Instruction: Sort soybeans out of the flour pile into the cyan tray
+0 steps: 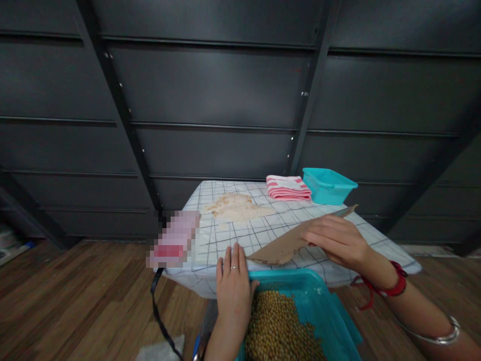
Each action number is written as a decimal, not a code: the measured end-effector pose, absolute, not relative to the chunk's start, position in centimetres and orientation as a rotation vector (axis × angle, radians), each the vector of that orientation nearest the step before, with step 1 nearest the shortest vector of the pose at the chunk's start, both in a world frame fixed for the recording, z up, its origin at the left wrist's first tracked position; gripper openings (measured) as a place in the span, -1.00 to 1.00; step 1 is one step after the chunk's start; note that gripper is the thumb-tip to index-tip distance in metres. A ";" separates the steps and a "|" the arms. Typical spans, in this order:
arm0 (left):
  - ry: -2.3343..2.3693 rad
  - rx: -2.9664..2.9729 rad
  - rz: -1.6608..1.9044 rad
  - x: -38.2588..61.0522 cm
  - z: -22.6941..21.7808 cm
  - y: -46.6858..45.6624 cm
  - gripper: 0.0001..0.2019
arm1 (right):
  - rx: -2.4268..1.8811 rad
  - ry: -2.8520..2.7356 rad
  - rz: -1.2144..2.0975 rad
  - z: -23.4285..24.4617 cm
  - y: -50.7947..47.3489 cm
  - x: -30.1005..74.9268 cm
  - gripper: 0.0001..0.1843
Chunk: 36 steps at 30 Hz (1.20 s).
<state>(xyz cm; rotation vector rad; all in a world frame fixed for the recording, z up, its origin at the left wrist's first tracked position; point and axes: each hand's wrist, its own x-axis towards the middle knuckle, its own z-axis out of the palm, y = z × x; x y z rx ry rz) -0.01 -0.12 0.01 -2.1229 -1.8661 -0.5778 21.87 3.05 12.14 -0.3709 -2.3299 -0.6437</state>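
My right hand (336,238) grips a torn piece of brown cardboard (287,242), tilted on edge over the checked tablecloth (259,233). One end of the cardboard reaches the table's near edge, close to my left hand (233,283). My left hand lies flat with fingers stretched out, at the table edge and the left side of a teal plastic tub (311,281). Small round brownish-green beans (278,326) fill much of the tub, just below the table edge. Farther back on the cloth is a spread heap of pale grains (238,208).
A folded pink-and-white striped towel (288,188) and a smaller turquoise basin (327,186) stand at the table's back right. A blurred-out pink object (175,238) with a black strap (156,298) lies at the left edge. Dark metal panels (210,85) rise behind.
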 end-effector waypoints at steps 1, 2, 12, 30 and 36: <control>-1.862 -2.123 -0.580 0.0 0.0 -0.1 -0.41 | -0.374 -2.323 -0.650 12.2 3.0 21.9 -0.71; -1.860 -2.122 -0.581 0.0 0.1 -0.1 -0.41 | -0.378 -2.318 -0.659 12.2 3.0 21.9 -0.71; -1.895 -2.113 -0.535 0.0 0.4 -0.1 -0.43 | -0.322 -2.376 -0.612 12.7 2.3 22.1 -0.71; -1.885 -2.122 -0.532 0.0 0.3 -0.1 -0.42 | -0.439 -2.344 -0.622 11.5 1.0 24.2 -0.66; -1.856 -2.120 -0.569 0.0 -0.1 0.0 -0.41 | -0.441 -2.275 -0.779 10.7 2.7 22.7 -0.68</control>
